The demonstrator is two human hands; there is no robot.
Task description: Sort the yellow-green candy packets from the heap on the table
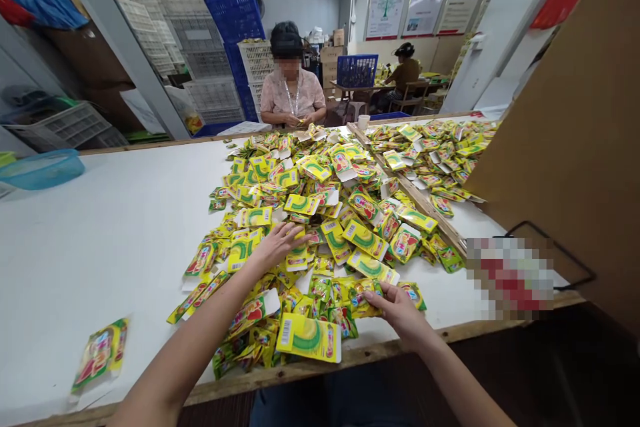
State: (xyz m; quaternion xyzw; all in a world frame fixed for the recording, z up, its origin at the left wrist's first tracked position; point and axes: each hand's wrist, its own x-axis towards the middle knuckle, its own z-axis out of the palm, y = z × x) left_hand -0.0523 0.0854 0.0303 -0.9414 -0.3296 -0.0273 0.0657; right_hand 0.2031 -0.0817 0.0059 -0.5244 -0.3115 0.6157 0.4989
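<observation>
A blurred item (pixel 510 278) at four o'clock eludes me. The left hand (pixel 274 245), toward seven, splays fingers over a carton (pixel 299 257); the right hand (pixel 399 308), at five, pinches a packet (pixel 361 295).

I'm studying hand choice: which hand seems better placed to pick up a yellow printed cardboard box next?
Probably the left hand: it lies spread over a yellow printed cardboard box, while the right hand pinches a shiny green-and-yellow plastic sachet.
</observation>
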